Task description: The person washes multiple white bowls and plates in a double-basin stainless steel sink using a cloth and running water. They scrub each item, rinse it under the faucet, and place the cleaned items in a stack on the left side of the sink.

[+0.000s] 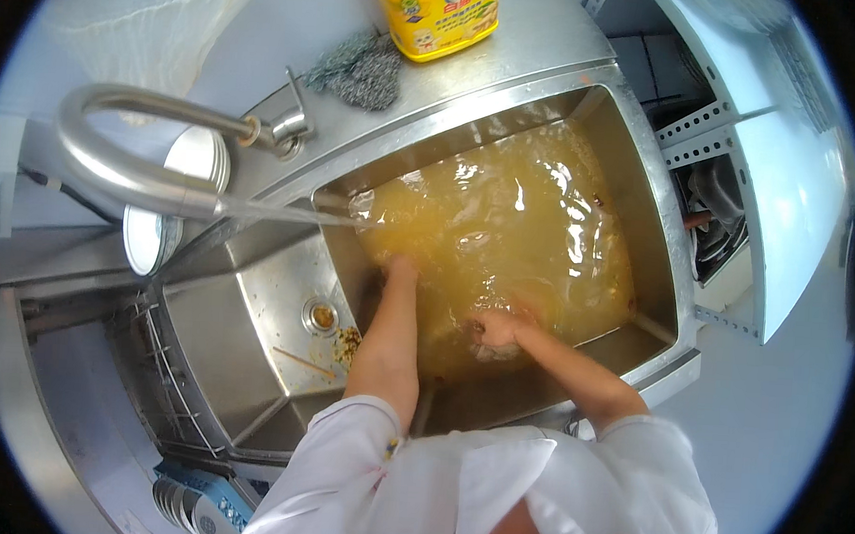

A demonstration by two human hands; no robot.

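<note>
Cloudy yellow-brown water [502, 227] fills much of the large stainless steel sink basin [621, 175]. My left hand [401, 267] is sunk in it near the basin's left side, and its fingers are hidden. At the surface nearer to me, my right hand [502, 329] is curled and partly under water. Something pale [495, 352] shows just below it; I cannot tell what it is or whether I grip it. A stream runs from the curved metal faucet [138, 186] into the basin, close to my left hand.
The smaller left basin [206, 342] holds food scraps [346, 346], a chopstick [303, 363] and a drain [320, 316]. Behind stand a steel wool scourer [368, 75], a yellow tub [440, 17] and stacked white bowls [198, 155]. A shelf unit [785, 213] borders the right.
</note>
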